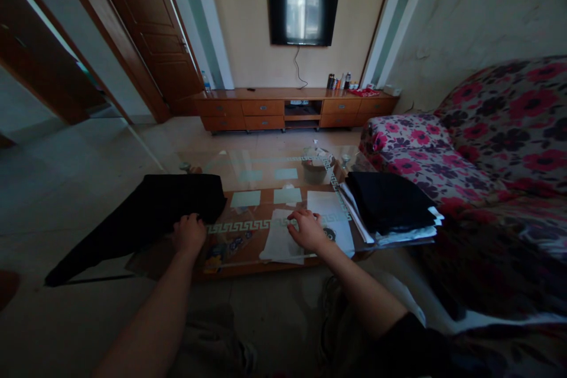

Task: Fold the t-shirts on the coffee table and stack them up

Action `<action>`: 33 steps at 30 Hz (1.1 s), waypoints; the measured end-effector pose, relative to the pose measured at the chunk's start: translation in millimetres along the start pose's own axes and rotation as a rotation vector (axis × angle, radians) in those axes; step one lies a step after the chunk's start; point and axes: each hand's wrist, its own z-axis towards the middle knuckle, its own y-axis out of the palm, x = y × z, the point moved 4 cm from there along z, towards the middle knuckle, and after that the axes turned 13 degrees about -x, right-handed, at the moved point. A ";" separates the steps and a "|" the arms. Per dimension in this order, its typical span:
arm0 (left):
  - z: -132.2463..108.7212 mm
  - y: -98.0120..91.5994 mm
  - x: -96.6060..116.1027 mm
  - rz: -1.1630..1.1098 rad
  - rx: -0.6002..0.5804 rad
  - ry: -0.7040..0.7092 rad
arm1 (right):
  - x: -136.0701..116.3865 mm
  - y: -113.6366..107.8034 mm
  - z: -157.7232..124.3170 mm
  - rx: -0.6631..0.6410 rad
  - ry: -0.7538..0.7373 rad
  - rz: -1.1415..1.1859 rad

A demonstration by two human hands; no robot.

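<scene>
Two bare hands frame the near side: the left hand (189, 233) bends its fingers at the near edge of the black garment (172, 201), though I cannot tell whether its grip pinches cloth; the right hand (306, 228) is spread, holding nothing, over white papers (283, 248). The garment lies at the left of the glass counter (230, 226), tapering leftward. Handling it well probably calls for both hands on its edge, pulling evenly, clear of the papers and the folded black clothes (385, 204) at right.
</scene>
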 end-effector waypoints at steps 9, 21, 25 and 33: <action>-10.9 -34.0 63.9 -0.468 0.121 0.174 | -3.9 -6.4 8.0 0.061 -0.109 0.485; -147.7 -44.9 203.6 -0.976 -0.829 0.881 | 5.5 17.9 -10.1 -0.076 0.198 1.520; -116.8 -47.6 179.7 -0.784 -0.496 0.773 | 31.2 1.9 -7.3 0.200 0.389 1.679; -132.3 -25.2 162.1 -0.304 -0.557 0.845 | 33.0 -37.5 -0.9 0.167 0.030 1.878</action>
